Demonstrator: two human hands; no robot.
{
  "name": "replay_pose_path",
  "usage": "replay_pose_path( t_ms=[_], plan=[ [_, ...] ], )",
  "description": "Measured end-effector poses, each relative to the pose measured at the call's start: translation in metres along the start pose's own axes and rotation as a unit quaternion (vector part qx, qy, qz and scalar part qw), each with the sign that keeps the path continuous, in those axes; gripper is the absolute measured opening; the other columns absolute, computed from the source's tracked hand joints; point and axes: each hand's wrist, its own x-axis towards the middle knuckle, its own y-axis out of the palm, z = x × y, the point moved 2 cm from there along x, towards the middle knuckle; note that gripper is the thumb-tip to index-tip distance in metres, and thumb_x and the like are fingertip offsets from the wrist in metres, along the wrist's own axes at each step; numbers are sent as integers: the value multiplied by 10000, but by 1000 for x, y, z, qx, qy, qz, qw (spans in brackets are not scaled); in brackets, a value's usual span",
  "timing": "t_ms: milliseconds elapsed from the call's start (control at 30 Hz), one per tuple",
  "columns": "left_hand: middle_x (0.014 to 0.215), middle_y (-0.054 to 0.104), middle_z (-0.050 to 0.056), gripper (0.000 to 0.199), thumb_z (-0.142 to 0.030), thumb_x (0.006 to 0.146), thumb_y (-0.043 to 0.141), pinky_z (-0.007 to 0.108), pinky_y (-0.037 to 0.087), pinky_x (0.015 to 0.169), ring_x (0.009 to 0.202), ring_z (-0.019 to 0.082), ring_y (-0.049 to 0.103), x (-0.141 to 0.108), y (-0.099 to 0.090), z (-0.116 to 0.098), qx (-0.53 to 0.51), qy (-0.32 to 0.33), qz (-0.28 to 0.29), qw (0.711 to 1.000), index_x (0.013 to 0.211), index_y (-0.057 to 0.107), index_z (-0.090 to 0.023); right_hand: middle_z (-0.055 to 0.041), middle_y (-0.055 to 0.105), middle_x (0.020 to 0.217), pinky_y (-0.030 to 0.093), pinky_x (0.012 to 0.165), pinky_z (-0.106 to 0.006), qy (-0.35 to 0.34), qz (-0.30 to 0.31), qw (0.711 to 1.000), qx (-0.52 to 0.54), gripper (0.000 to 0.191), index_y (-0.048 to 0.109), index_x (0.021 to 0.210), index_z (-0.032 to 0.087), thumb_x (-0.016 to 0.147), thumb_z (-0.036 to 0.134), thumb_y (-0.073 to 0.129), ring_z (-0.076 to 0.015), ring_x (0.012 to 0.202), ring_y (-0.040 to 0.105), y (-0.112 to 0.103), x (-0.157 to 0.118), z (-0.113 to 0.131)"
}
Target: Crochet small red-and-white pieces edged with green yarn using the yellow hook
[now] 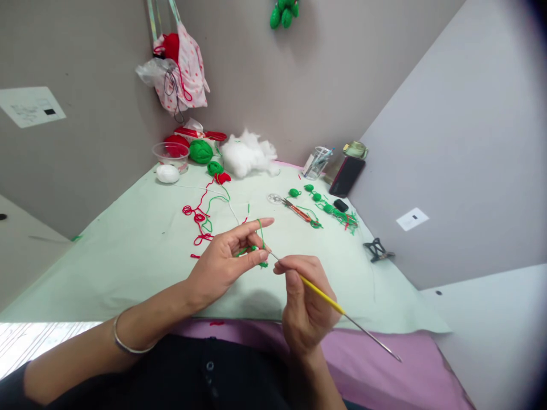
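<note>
**Hook in my right hand, green work in my left**

I grip one yellow-handled hook (322, 294) in my right hand (308, 302), just below and right of the centre of the frame. My fingers are closed round its handle; one metal end slants down to the lower right, the other reaches up left to my left fingertips.

My left hand (220, 262), near the centre, pinches one small green crochet piece (264, 264) between thumb and fingers. The piece lies at my left thumb tip, partly hidden by it, and just left of my right fingertips. One strand of green yarn (261, 228) loops over my outstretched left index finger.

Beyond my left hand, red yarn (199, 217) curls over the pale green cloth (141, 239). Further up, left of the middle, I count two green yarn balls (200, 151), one white ball (167, 174) and one clear tub (171, 152), with one heap of white stuffing (248, 155) to their right.

Right of centre lies one pair of orange-handled scissors (299, 211), with at least three small green balls (294, 193) near it. One dark phone (347, 176) leans further right.
</note>
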Motion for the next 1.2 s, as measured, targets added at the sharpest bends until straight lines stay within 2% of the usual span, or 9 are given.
replay_pose_path(
  t_ms=[233, 333, 400, 500, 600, 767, 867, 1033, 1200],
  plan=[
    [834, 644, -14, 607, -299, 883, 755, 336, 507, 914, 864, 170, 634, 0, 2, -1, 46, -1, 32, 998, 1464, 611, -198, -25, 736, 918, 566, 708, -331, 31, -55, 998, 21, 303, 739, 1120, 284, 992, 82, 554, -164, 811, 679, 2, 4, -3],
    [856, 671, 5, 561, -261, 900, 689, 341, 512, 893, 866, 182, 646, 0, 7, 2, 112, 7, 56, 992, 1451, 622, -180, -24, 740, 954, 581, 761, -326, 96, -18, 995, 30, 184, 748, 1039, 271, 967, 142, 639, -164, 862, 699, 7, 11, -9],
    [939, 706, 29, 556, -238, 892, 671, 348, 506, 943, 938, 197, 665, 0, 8, 5, 146, 20, 49, 988, 1441, 627, -161, -11, 733, 926, 585, 755, -312, 157, 15, 985, 72, 88, 733, 979, 253, 936, 186, 695, -158, 839, 706, 11, 14, -16],
    [966, 722, 35, 556, -248, 877, 692, 355, 485, 1017, 1003, 207, 671, 1, 8, 9, 148, 20, 39, 988, 1423, 642, -157, 14, 718, 840, 568, 694, -275, 252, 8, 955, 157, 56, 708, 907, 231, 881, 221, 757, -137, 755, 692, 14, 16, -26],
    [869, 697, 8, 524, -278, 870, 719, 350, 494, 989, 941, 195, 659, 2, 8, 9, 116, -8, 53, 992, 1380, 674, -169, 33, 678, 783, 541, 662, -252, 318, -13, 914, 250, 152, 673, 847, 215, 802, 247, 815, -118, 707, 649, 15, 18, -36],
    [844, 664, -6, 491, -276, 852, 741, 348, 486, 977, 920, 187, 633, 2, 9, 7, 88, -25, 62, 994, 1334, 707, -187, 56, 583, 725, 466, 569, -225, 402, 11, 838, 368, 288, 599, 802, 211, 718, 301, 860, -88, 607, 545, 18, 19, -47],
    [834, 654, -7, 451, -259, 845, 736, 346, 487, 974, 924, 189, 626, 2, 8, 6, 85, -23, 66, 994, 1292, 734, -195, 51, 574, 705, 463, 550, -228, 419, 27, 825, 378, 329, 582, 816, 220, 710, 345, 867, -102, 608, 541, 19, 18, -49],
    [815, 664, -9, 443, -242, 845, 726, 331, 498, 919, 885, 183, 624, 3, 7, 4, 87, -13, 70, 994, 1285, 741, -196, 26, 614, 719, 507, 561, -257, 404, 51, 843, 350, 319, 577, 838, 230, 764, 409, 830, -128, 622, 570, 19, 17, -49],
    [881, 678, 6, 411, -273, 898, 674, 322, 505, 886, 846, 168, 621, 3, 6, 1, 86, -11, 68, 994, 1298, 733, -198, 38, 632, 739, 515, 605, -243, 427, -4, 824, 374, 305, 615, 867, 224, 722, 331, 861, -108, 633, 582, 20, 16, -47]
  ],
)
